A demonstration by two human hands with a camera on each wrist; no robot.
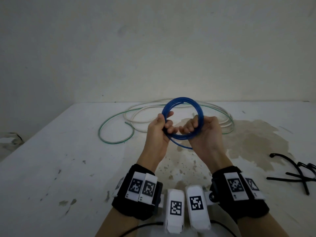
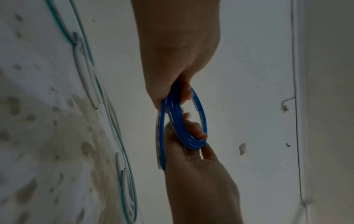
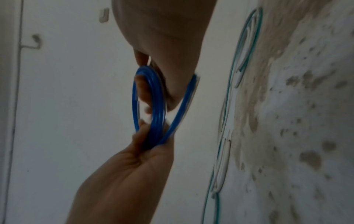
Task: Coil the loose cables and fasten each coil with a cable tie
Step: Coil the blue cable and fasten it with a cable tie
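Note:
A blue cable coil (image 1: 181, 99) of several loops is held up above the white table (image 1: 59, 151). My left hand (image 1: 159, 129) grips the coil's lower left side with curled fingers. My right hand (image 1: 205, 129) grips its lower right side, fingers wrapped through the ring. A loose blue tail (image 1: 181, 144) hangs under both hands. The left wrist view has the coil (image 2: 179, 121) between my left hand (image 2: 172, 75) above and my right hand (image 2: 191, 159) below. In the right wrist view my right hand (image 3: 172, 68) and left hand (image 3: 141, 151) both clasp the coil (image 3: 158, 106).
A loose green cable (image 1: 100, 132) and a white cable (image 1: 147, 103) sprawl in loops on the table behind my hands. Several black cable ties (image 1: 301, 175) lie at the table's right side. A brown stain (image 1: 256, 142) spreads over the middle right. A wall rises behind the table.

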